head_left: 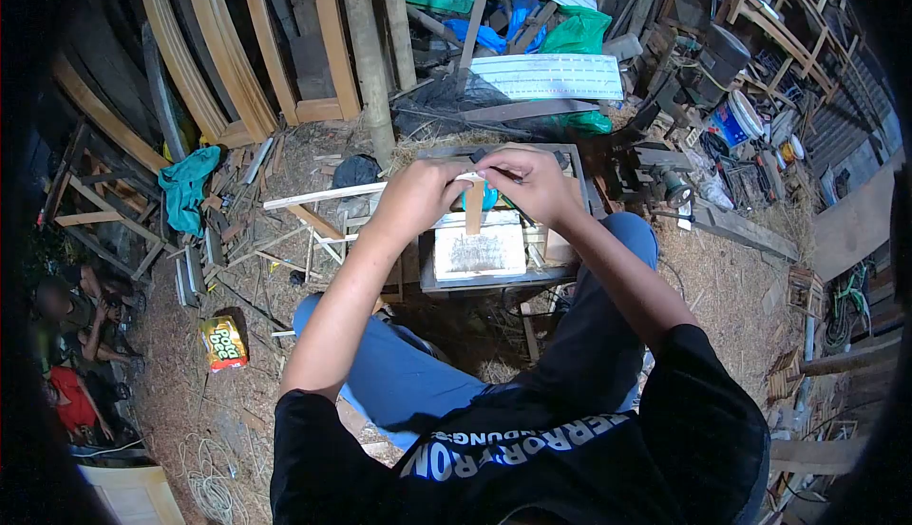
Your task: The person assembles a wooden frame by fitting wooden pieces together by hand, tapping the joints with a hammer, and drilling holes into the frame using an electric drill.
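Observation:
My left hand [421, 192] is closed around a long pale wooden strip [323, 196], which sticks out to the left past my wrist. The strip's other end shows at my fingertips. Fingers pinched, my right hand [534, 181] meets the left one at that end; a small dark thing shows by its fingers, too unclear to name. Just below the fingertips stands a short brown piece of wood [474, 208]. Under it lies a whitish block [480, 251] with a worn, dark-smudged face, on a low work table [456, 285]. Something turquoise [490, 197] is partly hidden behind the brown piece.
Wooden frames [223, 45] lean at the back left, near a teal cloth [190, 188]. Offcuts and thin sticks litter the ground. A yellow bag [224, 343] lies left. Seated people [90, 335] are at far left. A bucket [736, 119] and beam [741, 230] are right.

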### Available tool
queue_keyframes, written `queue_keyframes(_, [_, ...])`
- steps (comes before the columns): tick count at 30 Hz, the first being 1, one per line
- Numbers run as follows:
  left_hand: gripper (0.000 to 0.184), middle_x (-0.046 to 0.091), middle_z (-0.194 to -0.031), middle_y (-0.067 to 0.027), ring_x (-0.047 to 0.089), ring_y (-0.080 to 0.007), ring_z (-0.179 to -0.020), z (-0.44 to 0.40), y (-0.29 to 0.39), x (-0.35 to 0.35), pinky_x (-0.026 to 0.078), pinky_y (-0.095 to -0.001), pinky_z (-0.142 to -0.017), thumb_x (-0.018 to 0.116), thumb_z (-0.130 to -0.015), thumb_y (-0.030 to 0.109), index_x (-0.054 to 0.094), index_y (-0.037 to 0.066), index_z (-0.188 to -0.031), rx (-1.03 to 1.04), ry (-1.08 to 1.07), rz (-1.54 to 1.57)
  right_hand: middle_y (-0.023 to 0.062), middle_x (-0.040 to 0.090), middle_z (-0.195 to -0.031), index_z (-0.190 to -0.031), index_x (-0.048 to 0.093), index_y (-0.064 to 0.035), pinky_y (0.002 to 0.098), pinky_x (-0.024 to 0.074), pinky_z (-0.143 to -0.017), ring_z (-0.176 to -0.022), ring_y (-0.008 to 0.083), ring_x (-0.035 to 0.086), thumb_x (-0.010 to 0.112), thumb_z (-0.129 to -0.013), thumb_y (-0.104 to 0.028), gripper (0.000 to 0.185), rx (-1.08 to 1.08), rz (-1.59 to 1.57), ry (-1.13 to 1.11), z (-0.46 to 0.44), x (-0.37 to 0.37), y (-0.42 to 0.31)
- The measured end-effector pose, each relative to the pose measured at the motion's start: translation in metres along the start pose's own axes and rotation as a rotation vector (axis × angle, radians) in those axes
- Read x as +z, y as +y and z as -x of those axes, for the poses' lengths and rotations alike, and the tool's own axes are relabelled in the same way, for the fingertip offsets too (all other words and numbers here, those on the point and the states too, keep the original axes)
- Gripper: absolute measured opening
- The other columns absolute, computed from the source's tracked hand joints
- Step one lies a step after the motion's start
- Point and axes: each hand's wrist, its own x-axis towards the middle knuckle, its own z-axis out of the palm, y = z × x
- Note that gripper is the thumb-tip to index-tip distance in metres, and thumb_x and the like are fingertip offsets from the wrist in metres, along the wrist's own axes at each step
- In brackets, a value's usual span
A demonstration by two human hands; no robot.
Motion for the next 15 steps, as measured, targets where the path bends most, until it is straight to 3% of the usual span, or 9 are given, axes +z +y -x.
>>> queue_keyframes(5, [0.026,0.073,-0.095,-0.0226,0.070,-0.0435,-0.090,-0.001,0.002,-0.001,0.056,-0.0510,-0.079,0.071,-0.097,0.026,0.077,0.004,-0.107,0.002,0.009,0.015,0.0071,0.077,-0.097,-0.109,0.078,-0.0010,0.0271,0.0545,-0.076,-0.086,0.0091,0.068,0.074,-0.097,-0.010,0.016,0.020,-0.081,0.022,0.000,0.001,0.008])
queue_keyframes(8, [0.026,0.074,-0.094,-0.0217,0.070,-0.0433,-0.090,-0.001,-0.003,0.002,0.056,-0.0509,-0.079,0.071,-0.097,0.028,0.077,0.004,-0.106,0.000,0.006,-0.020,0.0051,0.076,-0.097,-0.109,0.077,0.0014,0.0266,0.0550,-0.079,-0.089,0.0089,0.068,0.073,-0.097,-0.009,0.016,0.178,-0.183,0.072,0.000,-0.006,0.003])
queue_keyframes(11, [0.026,0.073,-0.094,-0.0209,0.070,-0.0427,-0.089,-0.001,-0.005,0.002,0.056,-0.0505,-0.077,0.071,-0.097,0.029,0.077,0.004,-0.104,-0.004,0.002,-0.065,0.0043,0.075,-0.097,-0.108,0.075,0.0034,0.0265,0.0549,-0.079,-0.089,0.0086,0.068,0.072,-0.098,-0.008,0.015,0.196,-0.191,0.152,0.003,-0.018,0.012])
queue_keyframes(15, [0.023,0.073,-0.095,-0.0186,0.070,-0.0417,-0.089,-0.002,0.003,0.000,0.055,-0.0506,-0.076,0.072,-0.095,0.029,0.076,0.007,-0.100,-0.003,0.012,-0.091,0.0009,0.075,-0.091,-0.104,0.075,0.0010,0.0268,0.0530,-0.073,-0.084,0.0061,0.065,0.076,-0.096,-0.016,0.019,0.188,-0.073,0.142,0.005,-0.043,0.053])
